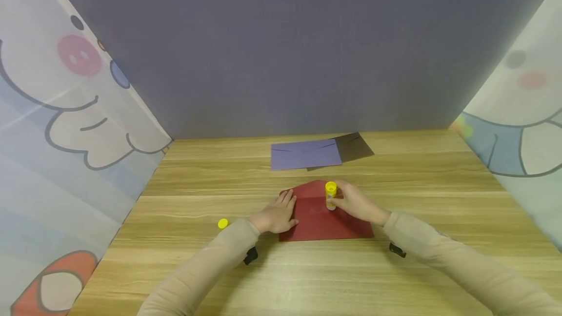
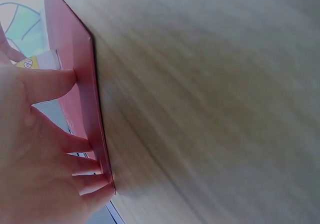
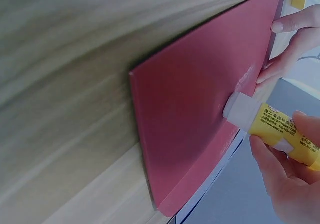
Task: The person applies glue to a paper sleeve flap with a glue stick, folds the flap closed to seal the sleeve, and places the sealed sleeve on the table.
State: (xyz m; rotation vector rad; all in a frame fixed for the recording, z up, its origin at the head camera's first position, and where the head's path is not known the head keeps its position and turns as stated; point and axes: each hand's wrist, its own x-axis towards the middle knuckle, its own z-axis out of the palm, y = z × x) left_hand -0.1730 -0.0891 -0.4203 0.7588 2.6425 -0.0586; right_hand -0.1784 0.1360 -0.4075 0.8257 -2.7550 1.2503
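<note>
A red envelope [image 1: 313,218] lies on the wooden table, its flap spread toward the back. My left hand [image 1: 277,212] rests on the envelope's left edge with fingers spread and straight; in the left wrist view the thumb and fingertips press its red surface [image 2: 82,94]. Between thumb and fingers my right hand [image 1: 354,202] pinches a yellow glue stick [image 1: 331,190], held white end down on the paper. In the right wrist view the tip of the glue stick [image 3: 245,112] touches the envelope [image 3: 195,99], and whitish smears show beside it.
A yellow cap [image 1: 223,223] lies on the table left of my left forearm. Behind the red envelope, a purple envelope [image 1: 305,155] overlaps a dark brown one [image 1: 354,146]. A grey wall panel [image 1: 307,52] rises at the table's back edge, with printed cloth on both sides.
</note>
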